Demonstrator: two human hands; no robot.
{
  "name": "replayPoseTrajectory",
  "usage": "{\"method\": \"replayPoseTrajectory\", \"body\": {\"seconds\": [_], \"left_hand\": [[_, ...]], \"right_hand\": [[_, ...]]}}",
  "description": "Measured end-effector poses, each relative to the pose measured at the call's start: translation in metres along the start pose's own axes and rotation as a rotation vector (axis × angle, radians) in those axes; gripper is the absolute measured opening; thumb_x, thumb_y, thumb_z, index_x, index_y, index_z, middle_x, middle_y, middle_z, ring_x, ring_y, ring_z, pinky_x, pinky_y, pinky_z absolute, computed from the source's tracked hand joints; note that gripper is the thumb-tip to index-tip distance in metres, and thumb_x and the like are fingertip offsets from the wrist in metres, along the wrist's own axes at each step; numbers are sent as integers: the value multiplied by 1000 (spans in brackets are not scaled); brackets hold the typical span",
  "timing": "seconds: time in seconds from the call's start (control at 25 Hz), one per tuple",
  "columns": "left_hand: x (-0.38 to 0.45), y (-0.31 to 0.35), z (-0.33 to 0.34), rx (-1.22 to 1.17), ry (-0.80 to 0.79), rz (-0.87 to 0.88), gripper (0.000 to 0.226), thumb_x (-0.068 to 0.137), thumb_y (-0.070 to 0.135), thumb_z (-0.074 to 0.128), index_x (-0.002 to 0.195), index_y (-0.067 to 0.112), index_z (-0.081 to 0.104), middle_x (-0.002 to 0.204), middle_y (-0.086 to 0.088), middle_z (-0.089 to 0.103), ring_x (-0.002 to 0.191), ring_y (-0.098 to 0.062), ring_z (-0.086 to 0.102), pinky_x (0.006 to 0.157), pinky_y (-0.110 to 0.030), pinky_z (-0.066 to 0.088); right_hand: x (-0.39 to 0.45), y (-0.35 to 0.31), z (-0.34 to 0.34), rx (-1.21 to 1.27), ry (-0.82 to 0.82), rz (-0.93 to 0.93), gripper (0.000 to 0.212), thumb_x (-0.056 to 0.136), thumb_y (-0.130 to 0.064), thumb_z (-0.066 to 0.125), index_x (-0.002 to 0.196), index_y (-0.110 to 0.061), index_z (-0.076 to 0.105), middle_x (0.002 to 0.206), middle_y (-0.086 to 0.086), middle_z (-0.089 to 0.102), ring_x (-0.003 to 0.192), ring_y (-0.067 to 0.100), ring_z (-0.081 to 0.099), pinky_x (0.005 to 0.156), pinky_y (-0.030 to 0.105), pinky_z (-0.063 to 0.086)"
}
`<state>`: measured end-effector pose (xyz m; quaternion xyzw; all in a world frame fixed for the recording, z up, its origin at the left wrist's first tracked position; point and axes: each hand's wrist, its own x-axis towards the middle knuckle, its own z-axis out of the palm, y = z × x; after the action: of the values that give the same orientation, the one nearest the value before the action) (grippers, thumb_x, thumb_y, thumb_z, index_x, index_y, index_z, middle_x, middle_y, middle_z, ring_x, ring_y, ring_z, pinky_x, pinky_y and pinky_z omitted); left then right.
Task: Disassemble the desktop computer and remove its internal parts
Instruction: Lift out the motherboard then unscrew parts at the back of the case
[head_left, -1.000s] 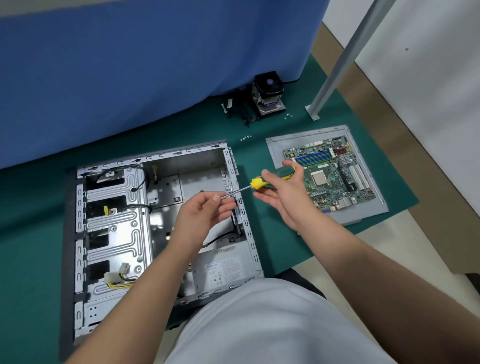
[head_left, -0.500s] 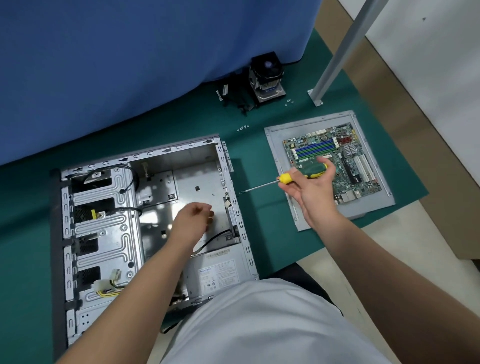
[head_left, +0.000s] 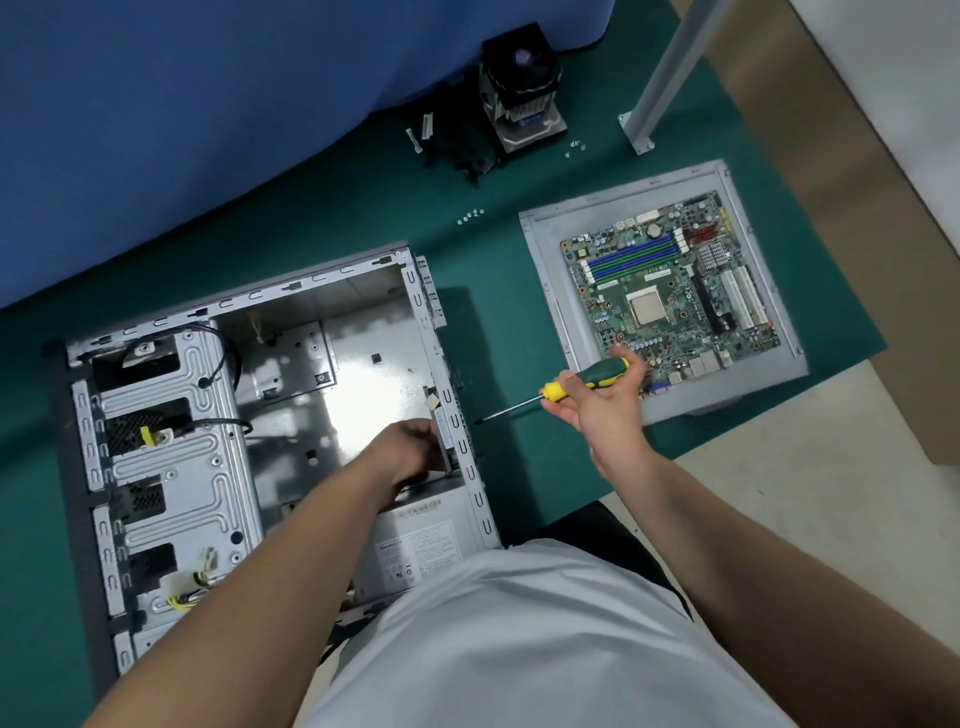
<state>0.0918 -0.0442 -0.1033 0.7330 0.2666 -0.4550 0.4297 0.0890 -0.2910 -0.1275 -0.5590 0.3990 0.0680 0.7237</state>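
The open metal computer case (head_left: 171, 467) lies on its side on the green mat, its motherboard bay bare. The grey power supply (head_left: 415, 545) sits in the case's near right corner. My left hand (head_left: 408, 452) reaches inside the case at the rear wall just above the power supply; its fingers are curled there, and what they touch is hidden. My right hand (head_left: 602, 402) grips a green and yellow screwdriver (head_left: 576, 382) to the right of the case, its tip pointing left. The removed motherboard (head_left: 670, 291) lies on a grey side panel (head_left: 540, 249) at the right.
A CPU cooler with fan (head_left: 522, 85) stands at the back by the blue cloth, with black brackets (head_left: 457, 156) and small screws (head_left: 470, 215) beside it. A white pole's foot (head_left: 641, 130) stands at the back right. Yellow cables (head_left: 187, 597) hang from the drive cage.
My left hand moved down into the case toward the rear wall by the power supply. My right hand carried the screwdriver down and away from the motherboard. The camera tilted closer.
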Motion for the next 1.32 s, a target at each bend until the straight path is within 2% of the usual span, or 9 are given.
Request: {"method": "replayPoseTrajectory", "body": {"seconds": [0.32, 0.6, 0.72, 0.84, 0.92, 1.0, 1.08, 1.24, 1.32], "left_hand": [[0, 3, -1, -46, -15, -73, 39, 102, -10, 46, 82, 11, 72, 66, -5, 75, 50, -11, 68, 52, -24, 56], [-4, 5, 3, 64, 48, -26, 55, 101, -11, 47, 60, 16, 71, 47, 8, 66, 35, 0, 58, 37, -11, 41], [-7, 8, 4, 82, 72, -19, 46, 101, -9, 49, 67, 18, 65, 42, 15, 60, 35, 5, 56, 37, -8, 39], [-5, 7, 4, 83, 87, -7, 45, 102, -8, 49, 70, 20, 64, 43, 18, 60, 37, 7, 56, 38, -7, 39], [-4, 6, 3, 68, 72, -7, 46, 102, -9, 48, 72, 19, 68, 48, 13, 65, 38, 3, 59, 39, -9, 40], [-5, 5, 2, 48, 57, -14, 48, 102, -10, 47, 71, 20, 71, 52, 9, 69, 39, 0, 61, 40, -12, 43], [-4, 3, 2, 42, 59, -18, 53, 101, -10, 46, 65, 19, 72, 51, 9, 68, 39, 0, 61, 39, -12, 43], [-2, 3, 2, 30, 63, -14, 48, 102, -9, 47, 70, 20, 69, 49, 9, 67, 37, 0, 59, 37, -12, 41], [-1, 2, 2, 4, 47, -15, 49, 101, -10, 46, 72, 20, 71, 53, 5, 69, 38, -3, 60, 38, -14, 43]], "right_hand": [[5, 13, 2, 12, 16, 49, 61, 92, 5, 69, 119, -41, 40, 116, 20, 60, 89, 34, 77, 73, 39, 63], [3, 8, 3, 6, 42, 81, 57, 91, 4, 70, 115, -38, 41, 115, 24, 62, 85, 33, 77, 71, 38, 63], [1, 2, 3, -23, 35, 84, 53, 91, 1, 73, 117, -29, 40, 108, 25, 67, 83, 34, 77, 70, 37, 63], [3, -9, -2, -106, 19, 103, 41, 96, -23, 73, 122, -22, 41, 95, 25, 73, 75, 34, 77, 61, 34, 62], [7, -17, -10, -416, 54, 95, 50, 99, -56, 57, 131, -19, 45, 77, 16, 75, 63, 26, 75, 54, 33, 60], [16, -22, -21, -814, 89, -9, 58, 99, -67, 43, 117, -14, 59, 68, 9, 71, 59, 20, 69, 57, 35, 56], [22, -29, -25, -867, 22, -43, 42, 101, -54, 47, 98, -15, 64, 80, 13, 71, 63, 19, 63, 62, 32, 48], [27, -50, -29, -648, -219, 90, 13, 99, -25, 52, 104, -22, 64, 95, 11, 71, 67, 13, 68, 62, 26, 51], [27, -55, -31, -741, -269, 117, 26, 100, -45, 51, 105, -22, 62, 89, 15, 75, 69, 18, 71, 66, 34, 55]]}}
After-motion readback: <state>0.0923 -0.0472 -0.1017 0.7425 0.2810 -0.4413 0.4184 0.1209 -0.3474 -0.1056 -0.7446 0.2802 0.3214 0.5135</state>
